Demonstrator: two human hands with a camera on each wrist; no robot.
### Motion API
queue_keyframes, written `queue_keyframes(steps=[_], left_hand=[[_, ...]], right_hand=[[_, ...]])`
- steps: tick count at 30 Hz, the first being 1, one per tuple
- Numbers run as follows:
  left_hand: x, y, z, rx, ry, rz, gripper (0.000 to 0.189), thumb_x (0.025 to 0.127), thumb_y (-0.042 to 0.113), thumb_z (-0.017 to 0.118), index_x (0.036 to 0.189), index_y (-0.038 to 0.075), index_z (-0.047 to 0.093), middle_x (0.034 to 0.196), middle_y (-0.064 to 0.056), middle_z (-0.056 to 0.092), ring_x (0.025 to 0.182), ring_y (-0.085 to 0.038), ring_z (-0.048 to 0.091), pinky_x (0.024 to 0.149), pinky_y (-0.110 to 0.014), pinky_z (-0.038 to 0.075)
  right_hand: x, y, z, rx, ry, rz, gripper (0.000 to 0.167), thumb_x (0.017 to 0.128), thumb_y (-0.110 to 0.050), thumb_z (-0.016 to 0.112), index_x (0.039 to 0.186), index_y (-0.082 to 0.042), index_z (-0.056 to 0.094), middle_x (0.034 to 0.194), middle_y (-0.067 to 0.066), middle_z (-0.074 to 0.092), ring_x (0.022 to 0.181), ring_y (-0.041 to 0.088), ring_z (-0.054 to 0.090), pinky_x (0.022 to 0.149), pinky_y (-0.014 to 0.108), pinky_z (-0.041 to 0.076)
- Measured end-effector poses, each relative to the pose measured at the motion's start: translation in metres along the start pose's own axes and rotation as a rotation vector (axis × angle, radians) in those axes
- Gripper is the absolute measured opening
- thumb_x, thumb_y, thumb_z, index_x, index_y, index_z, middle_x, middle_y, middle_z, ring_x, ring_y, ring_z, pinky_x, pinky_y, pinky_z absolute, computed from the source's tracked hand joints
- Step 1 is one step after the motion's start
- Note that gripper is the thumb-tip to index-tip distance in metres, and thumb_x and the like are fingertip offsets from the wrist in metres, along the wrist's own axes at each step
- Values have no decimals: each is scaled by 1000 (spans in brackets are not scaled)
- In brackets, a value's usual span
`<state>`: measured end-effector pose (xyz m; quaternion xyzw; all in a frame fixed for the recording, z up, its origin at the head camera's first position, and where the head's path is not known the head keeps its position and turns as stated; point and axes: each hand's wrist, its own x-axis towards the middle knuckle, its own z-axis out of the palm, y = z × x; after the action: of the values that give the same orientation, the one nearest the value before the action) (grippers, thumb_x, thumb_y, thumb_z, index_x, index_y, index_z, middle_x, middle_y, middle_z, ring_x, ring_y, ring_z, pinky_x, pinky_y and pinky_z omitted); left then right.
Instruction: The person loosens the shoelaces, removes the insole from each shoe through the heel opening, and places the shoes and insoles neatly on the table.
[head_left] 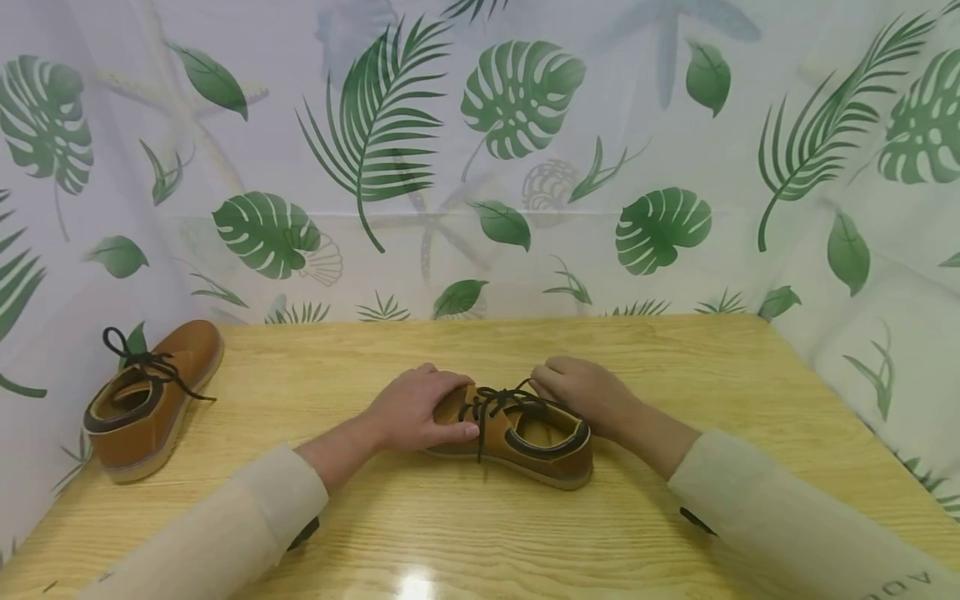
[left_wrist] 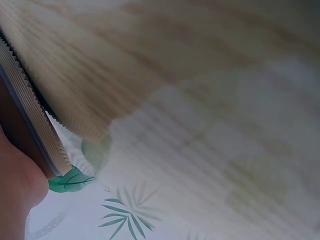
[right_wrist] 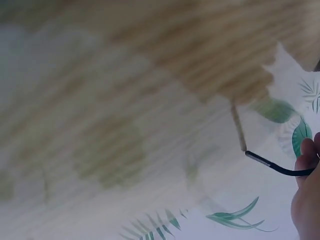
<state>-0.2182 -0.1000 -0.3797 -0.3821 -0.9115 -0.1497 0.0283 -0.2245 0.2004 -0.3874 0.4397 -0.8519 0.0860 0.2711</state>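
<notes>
At the left end, a second shoe (head_left: 163,412) is standing upright, toe pointing away from the person, its dark lacing forming a loop and trailing one end rightward. At mid-tabletop, the left hand (head_left: 420,408) is gripping the toe of a brown shoe (head_left: 498,439), thumb lying on the near side, fingers curling over the far side. This shoe is sitting on its sole, toe pointing left, heel right; it is showing smooth brown uppers, a dark padded collar, a tan lining and a pale, ridged sole. A dark lace (head_left: 501,399) is crossing its throat, one end hanging down the near side; whether it is knotted I am unable to tell. At the far side, the right hand (head_left: 577,392) is closing its fingertips on the other end, the tip protruding.

The tabletop (head_left: 525,542) is displaying yellowish wood grain and, left of centre at the near edge, reflecting a bright spot. Pale sheeting (head_left: 585,108) is enclosing it at left, back and right, bearing green leaves and fainter starfish and shells.
</notes>
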Motion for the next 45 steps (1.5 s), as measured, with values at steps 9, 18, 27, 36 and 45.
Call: queue_keyframes(steps=[9,18,27,36,45], left_hand=[[-2,0,-1,0,-4,8,71,89,62,59,141,14,55,133,-2,64,107,-20,57,86,-37,48],[0,-3,-2,-17,17,3,69,89,63,60,139,16,57,131,0,65,105,-20,57,87,-38,47],[0,0,1,-12,-11,1,71,89,63,59,141,15,56,133,0,65,105,-19,56,85,-36,47],[0,-1,1,-16,0,1,69,89,62,60,141,16,56,132,0,65,107,-19,57,87,-37,47],[0,0,0,-28,-3,-10,69,89,61,62,140,16,56,132,-1,65,108,-20,57,88,-38,47]], right_hand=[[4,-1,5,21,110,-72,21,94,-10,53,73,-11,49,65,-4,40,59,13,36,55,28,37],[6,2,5,22,133,-79,25,96,-10,48,72,-11,50,63,-4,41,59,14,40,58,32,42],[-2,1,8,20,158,-54,22,89,-6,53,69,-13,48,64,-5,42,59,13,42,57,31,41],[-2,0,6,26,141,-18,23,86,-4,51,66,-14,46,62,-5,42,59,13,44,57,30,40],[-2,0,7,36,161,-31,25,85,-3,51,65,-15,44,60,-6,40,57,12,41,55,28,37]])
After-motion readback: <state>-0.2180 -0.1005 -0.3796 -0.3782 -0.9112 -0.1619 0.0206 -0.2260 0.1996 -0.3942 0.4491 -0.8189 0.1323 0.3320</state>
